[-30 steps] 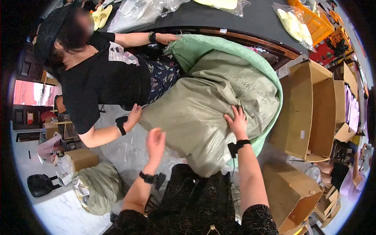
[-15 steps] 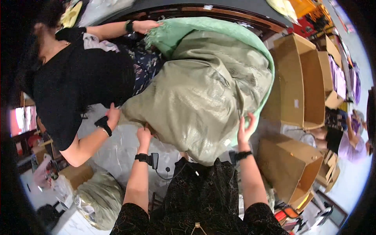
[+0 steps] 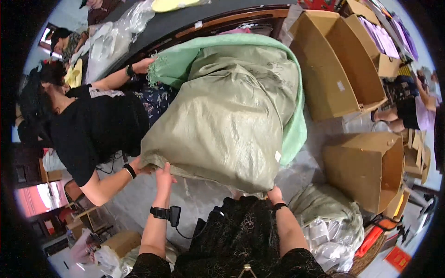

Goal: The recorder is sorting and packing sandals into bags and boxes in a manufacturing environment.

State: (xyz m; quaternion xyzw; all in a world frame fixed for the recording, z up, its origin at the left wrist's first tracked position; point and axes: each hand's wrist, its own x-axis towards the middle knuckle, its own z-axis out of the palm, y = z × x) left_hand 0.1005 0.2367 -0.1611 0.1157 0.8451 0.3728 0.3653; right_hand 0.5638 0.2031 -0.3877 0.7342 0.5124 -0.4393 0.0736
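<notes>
A large, bulging olive-grey woven sack (image 3: pixel 222 125) lies in front of me, its surface creased and shiny. A light green woven sack (image 3: pixel 296 134) with a frayed edge wraps round its far and right sides. My left hand (image 3: pixel 163 178) is closed on the olive sack's near left edge. At the near right corner, my right hand (image 3: pixel 275 194) pinches the same sack, its fingertips partly hidden. Beside my left hand, a co-worker's hand (image 3: pixel 141 165) grips the left end of the olive sack. The co-worker's other hand (image 3: pixel 144 66) holds the green sack's frayed edge.
Two open cardboard boxes (image 3: pixel 320 65) stand to the right, one beyond the other. A sack with clear-wrapped goods (image 3: pixel 331 231) sits at the near right. Behind the sacks runs a dark table (image 3: pixel 185 23) with a wooden edge. The co-worker (image 3: pixel 102 132) stands close on my left.
My right hand has moved from the olive sack's right side down to its near right corner and closed on it. The sack's near edge is now stretched straighter. The whole view has shifted.
</notes>
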